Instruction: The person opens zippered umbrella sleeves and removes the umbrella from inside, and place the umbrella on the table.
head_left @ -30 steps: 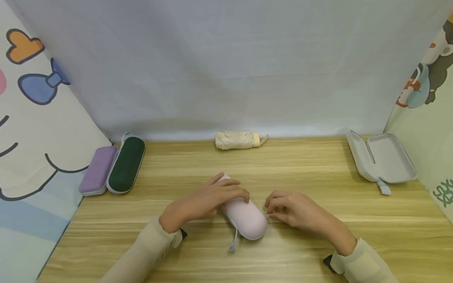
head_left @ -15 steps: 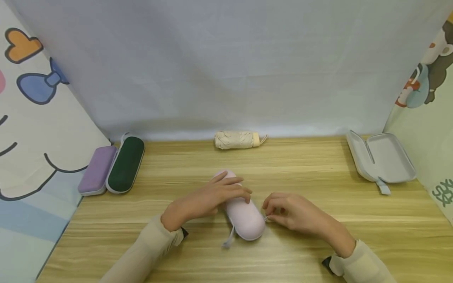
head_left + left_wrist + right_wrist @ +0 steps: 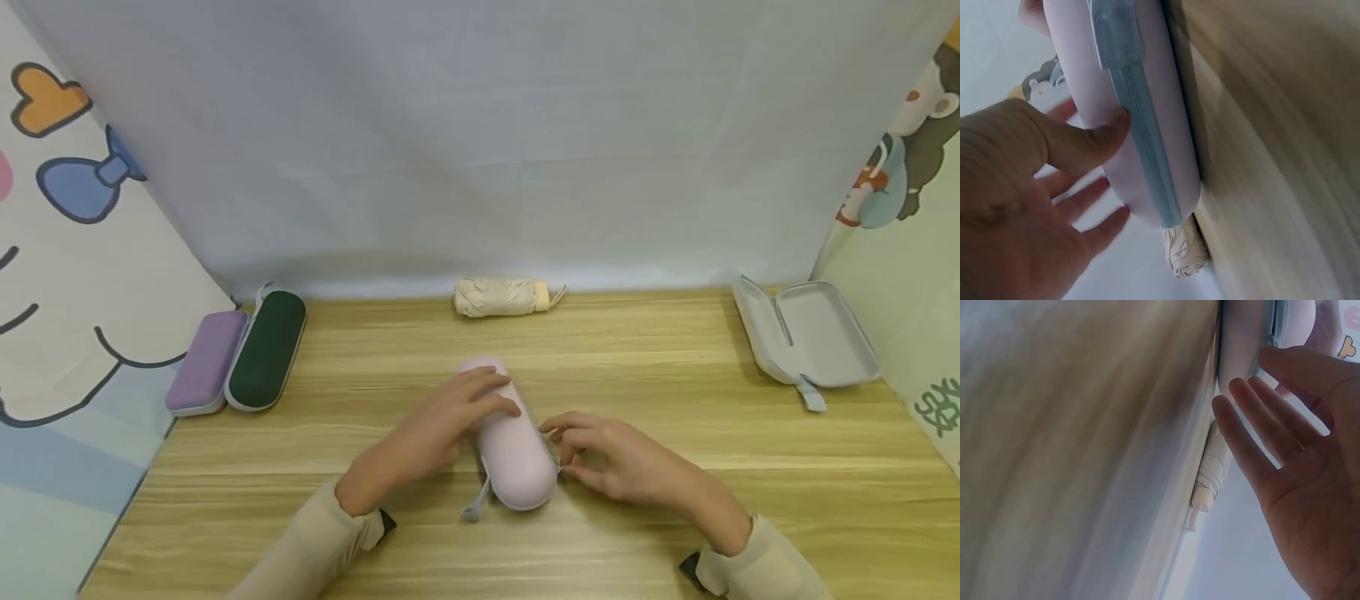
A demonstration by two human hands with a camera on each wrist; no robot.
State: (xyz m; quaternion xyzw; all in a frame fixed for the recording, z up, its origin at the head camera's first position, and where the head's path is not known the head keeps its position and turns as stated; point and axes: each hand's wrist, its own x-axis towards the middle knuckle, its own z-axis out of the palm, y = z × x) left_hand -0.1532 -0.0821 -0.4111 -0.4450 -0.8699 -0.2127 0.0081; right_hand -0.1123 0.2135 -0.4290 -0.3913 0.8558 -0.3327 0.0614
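Observation:
A pale pink zippered glasses case [image 3: 519, 458] lies on the table in front of me, its zip closed along the side seen in the left wrist view. My left hand [image 3: 435, 429] holds it from the left, with fingers over its top and the thumb against the grey zip band [image 3: 1147, 144]. At the case's near right end, my right hand [image 3: 622, 458] pinches the small zip pull [image 3: 559, 469] between thumb and index finger. A grey fabric tab [image 3: 474, 507] sticks out from the case's left side.
Purple [image 3: 207, 360] and dark green [image 3: 267, 350] cases lie side by side at the back left. A folded beige umbrella [image 3: 498, 297] lies at the back middle. An opened grey case [image 3: 821, 337] rests at the back right. A pale curtain [image 3: 510, 150] hangs behind the table.
The pink case has turned slightly, its near end swinging left and its tab with it. My right hand has moved a little left and nearer, still pinching the pull.

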